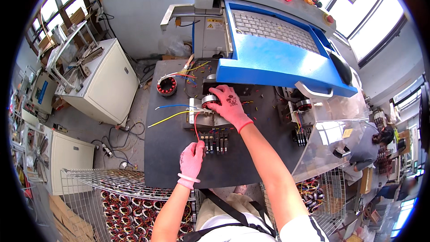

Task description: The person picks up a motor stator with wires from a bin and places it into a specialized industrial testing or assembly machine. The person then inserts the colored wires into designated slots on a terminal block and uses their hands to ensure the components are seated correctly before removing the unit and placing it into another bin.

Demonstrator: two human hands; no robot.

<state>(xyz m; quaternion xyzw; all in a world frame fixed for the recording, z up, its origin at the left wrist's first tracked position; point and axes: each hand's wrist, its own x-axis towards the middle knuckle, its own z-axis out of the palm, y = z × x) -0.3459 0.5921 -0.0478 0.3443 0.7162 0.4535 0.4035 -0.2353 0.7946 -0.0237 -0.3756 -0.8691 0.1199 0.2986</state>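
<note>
My right hand (229, 106), in a pink glove, rests on top of a round motor stator (208, 101) seated in a metal fixture (197, 115) on the dark workbench (166, 152). My left hand (191, 159), also gloved in pink, pinches a red wire (195, 130) that runs up to the stator, close to a row of black clip terminals (215, 141). Yellow (168, 118) and blue (172, 106) wires trail left from the fixture across the bench.
A second stator (166, 86) with red windings lies at the bench's back left. A blue console with a keyboard (273, 47) overhangs the back. Wire baskets (117, 197) of stators stand below left. White cabinets (104, 80) stand left. Another person (368, 145) sits at right.
</note>
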